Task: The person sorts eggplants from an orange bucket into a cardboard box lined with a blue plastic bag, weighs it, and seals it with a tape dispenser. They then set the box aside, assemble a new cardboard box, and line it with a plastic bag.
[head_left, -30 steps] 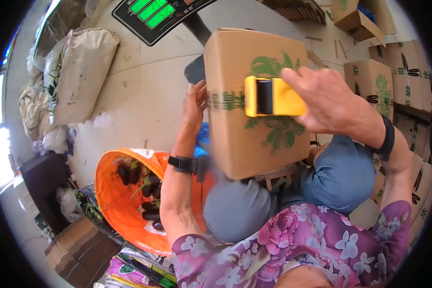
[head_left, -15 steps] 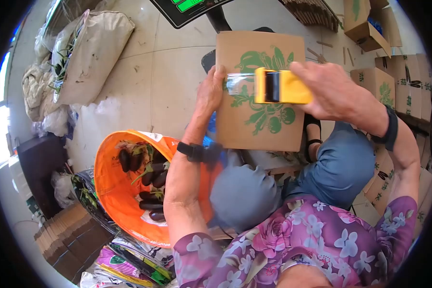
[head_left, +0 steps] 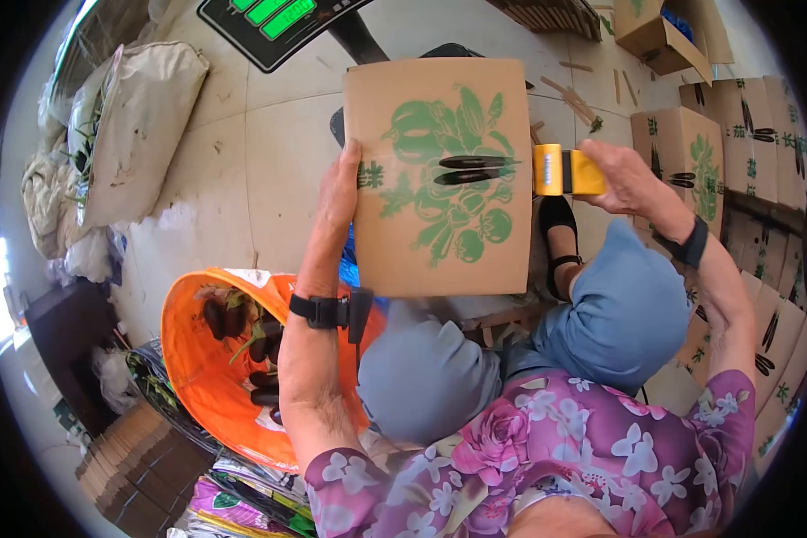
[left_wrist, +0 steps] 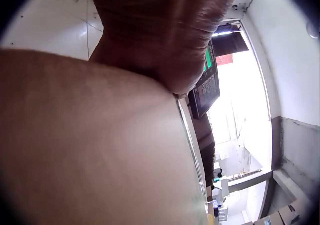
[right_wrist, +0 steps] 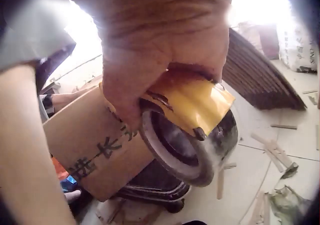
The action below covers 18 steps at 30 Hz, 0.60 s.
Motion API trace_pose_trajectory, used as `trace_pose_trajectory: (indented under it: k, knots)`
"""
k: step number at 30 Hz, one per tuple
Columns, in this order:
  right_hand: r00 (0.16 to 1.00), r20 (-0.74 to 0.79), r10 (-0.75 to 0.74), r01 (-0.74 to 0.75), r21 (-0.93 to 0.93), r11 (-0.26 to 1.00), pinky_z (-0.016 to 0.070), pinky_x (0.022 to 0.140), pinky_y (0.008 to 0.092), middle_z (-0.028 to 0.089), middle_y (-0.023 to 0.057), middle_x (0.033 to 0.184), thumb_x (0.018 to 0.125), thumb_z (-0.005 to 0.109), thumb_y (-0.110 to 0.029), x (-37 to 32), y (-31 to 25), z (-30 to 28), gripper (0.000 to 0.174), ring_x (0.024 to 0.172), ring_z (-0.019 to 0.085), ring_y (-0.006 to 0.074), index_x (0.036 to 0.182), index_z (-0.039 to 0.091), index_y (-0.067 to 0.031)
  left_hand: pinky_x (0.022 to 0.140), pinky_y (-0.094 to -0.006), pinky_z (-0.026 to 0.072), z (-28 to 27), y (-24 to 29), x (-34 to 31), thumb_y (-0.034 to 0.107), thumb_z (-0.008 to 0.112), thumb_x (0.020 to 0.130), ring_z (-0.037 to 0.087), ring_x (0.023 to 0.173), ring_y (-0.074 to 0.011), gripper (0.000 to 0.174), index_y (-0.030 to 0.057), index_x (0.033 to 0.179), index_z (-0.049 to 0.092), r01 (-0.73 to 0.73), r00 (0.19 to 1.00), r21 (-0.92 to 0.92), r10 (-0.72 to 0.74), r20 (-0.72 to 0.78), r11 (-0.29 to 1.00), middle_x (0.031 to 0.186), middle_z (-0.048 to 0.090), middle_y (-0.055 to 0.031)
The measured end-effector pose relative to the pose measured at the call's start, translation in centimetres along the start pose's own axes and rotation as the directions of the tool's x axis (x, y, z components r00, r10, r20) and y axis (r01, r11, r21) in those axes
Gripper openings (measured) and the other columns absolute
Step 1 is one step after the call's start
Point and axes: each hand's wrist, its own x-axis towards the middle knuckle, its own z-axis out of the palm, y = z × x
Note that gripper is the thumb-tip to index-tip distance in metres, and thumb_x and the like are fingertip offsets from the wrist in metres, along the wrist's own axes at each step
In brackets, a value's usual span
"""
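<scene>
A cardboard carton (head_left: 377, 260) with green vegetable print and two dark eggplant shapes stands before the person's knees. My left hand (head_left: 339, 184) rests against the carton's left side, its thumb at the top edge. In the left wrist view, that palm (left_wrist: 150, 50) presses on the cardboard, with its fingertips hidden. Just beyond the carton's right edge, my right hand (head_left: 628, 179) grips a yellow tape dispenser (head_left: 548, 170). The right wrist view shows the dispenser's large tape roll (right_wrist: 185, 145) below the fingers, beside the carton's printed side.
Left of the knees stands an orange bucket (head_left: 184, 350) holding several eggplants. A scale display (head_left: 269, 27) is at the top, with its black platform (right_wrist: 150, 182) under the carton. Printed cartons (head_left: 690, 152) are stacked at right; a white sack (head_left: 143, 134) lies at left.
The right hand has drawn the tape dispenser from over the carton's top rightward past its edge. The carton, tilted earlier, now shows its top squarely. The left hand stays at its left side.
</scene>
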Motion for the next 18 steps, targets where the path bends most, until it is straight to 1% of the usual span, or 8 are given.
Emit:
trace_pose_trajectory:
  k: [2,6,9,11,12,14,16,18]
  knots:
    - [1.000,0.015,-0.016,0.015,0.073,0.997,0.0508,0.069,0.0459,0.059,0.0205,0.088,0.068,0.079,-0.022,1.6,-0.1,2.0,0.053,0.081,0.060,0.0422,0.105,0.047,-0.0017,0.075,-0.0279,0.0552,0.3,-0.4,-0.6,0.055,0.043,0.099,0.066,0.092,-0.0171,0.066,-0.0028,0.128,0.054,0.191,0.981,-0.390,-0.168,0.093,0.901,0.106,0.067,-0.0129]
    - [0.998,-0.066,0.000,0.010,0.158,0.987,0.0502,0.068,0.0463,0.058,0.0206,0.084,0.067,0.078,-0.020,1.1,-0.8,3.6,0.049,0.079,0.060,0.0429,0.101,0.047,-0.0016,0.073,-0.0284,0.0551,0.6,1.0,-2.0,0.051,0.047,0.098,0.065,0.087,-0.0165,0.063,-0.0052,0.125,0.055,0.211,0.974,-0.435,-0.152,0.167,0.875,0.106,0.066,-0.0115]
    - [0.996,-0.067,0.067,-0.056,0.159,0.986,0.0492,0.067,0.0468,0.057,0.0205,0.083,0.062,0.076,-0.015,-0.2,-1.7,1.2,0.049,0.078,0.059,0.0429,0.100,0.048,-0.0012,0.075,-0.0303,0.0568,1.8,1.0,-1.3,0.051,0.051,0.096,0.067,0.087,-0.0188,0.063,-0.0048,0.127,0.053,0.272,0.953,-0.488,-0.163,0.255,0.829,0.108,0.066,-0.0126]
    - [0.995,-0.058,0.080,-0.071,0.138,0.988,0.0491,0.067,0.0467,0.057,0.0206,0.083,0.063,0.076,-0.015,-1.3,-4.1,-3.1,0.050,0.078,0.059,0.0429,0.101,0.048,-0.0008,0.078,-0.0329,0.0596,3.7,0.4,-1.6,0.052,0.047,0.098,0.067,0.097,-0.0210,0.064,-0.0007,0.134,0.048,0.343,0.915,-0.677,-0.068,0.399,0.650,0.117,0.064,-0.0161]
    - [0.994,-0.067,0.087,-0.078,0.123,0.989,0.0490,0.066,0.0466,0.057,0.0206,0.083,0.063,0.075,-0.016,-1.3,-4.9,-5.1,0.050,0.078,0.060,0.0428,0.102,0.047,-0.0005,0.078,-0.0329,0.0596,5.0,-0.3,-1.3,0.052,0.047,0.098,0.067,0.097,-0.0210,0.064,-0.0007,0.134,0.048,0.345,0.913,-0.684,-0.060,0.404,0.643,0.117,0.064,-0.0161]
    - [0.997,-0.018,0.080,-0.079,0.022,0.997,0.0491,0.066,0.0466,0.057,0.0207,0.083,0.064,0.075,-0.016,-0.3,-7.2,-8.8,0.051,0.079,0.060,0.0429,0.104,0.047,-0.0004,0.083,-0.0354,0.0589,7.2,-1.6,-0.6,0.053,0.047,0.098,0.067,0.100,-0.0224,0.064,0.0010,0.135,0.048,0.375,0.915,-0.796,-0.055,0.399,0.475,0.120,0.063,-0.0155]
    - [0.997,0.024,0.072,-0.070,-0.074,0.995,0.0492,0.066,0.0466,0.058,0.0207,0.083,0.065,0.075,-0.016,0.9,-9.0,-10.0,0.051,0.079,0.060,0.0429,0.105,0.047,-0.0003,0.089,-0.0376,0.0567,7.2,-1.7,-0.1,0.054,0.046,0.098,0.065,0.105,-0.0218,0.064,0.0023,0.136,0.048,0.387,0.907,-0.787,-0.043,0.420,0.480,0.123,0.062,-0.0143]
    - [0.996,0.071,0.052,-0.042,-0.127,0.991,0.0497,0.066,0.0466,0.059,0.0206,0.084,0.067,0.074,-0.017,2.7,-10.5,-10.4,0.052,0.080,0.061,0.0426,0.107,0.046,-0.0006,0.094,-0.0366,0.0529,5.5,-1.8,0.6,0.055,0.043,0.099,0.062,0.111,-0.0222,0.066,0.0006,0.137,0.048,0.310,0.928,-0.657,-0.069,0.366,0.688,0.126,0.061,-0.0143]
